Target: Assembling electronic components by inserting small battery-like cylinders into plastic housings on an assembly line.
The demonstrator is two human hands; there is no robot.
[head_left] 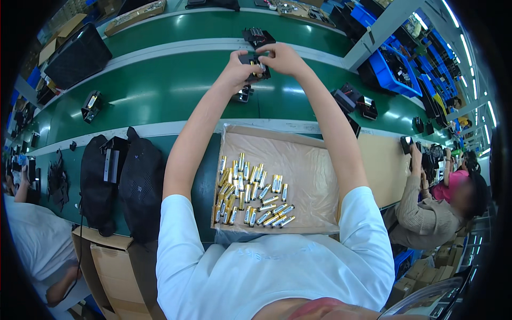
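Over the green conveyor, my left hand (234,70) grips a small black battery case (262,74) with gold and silver cells showing inside. My right hand (284,60) has its fingers closed on the case's right and upper side; whether a loose cell is between them is hidden. Just below the case lies another black unit (245,94), partly covered by my left hand. Beyond my hands sits one more black case with wires (258,37). Between my forearms, a plastic-lined cardboard tray (309,176) holds several gold-and-silver batteries (247,181), mostly in its left half.
Black units (92,106) rest on the conveyor to the left, and others (368,106) to the right. Black bags (140,181) lie left of the tray. Blue bins (394,74) stand at the upper right. People (426,213) work on both sides.
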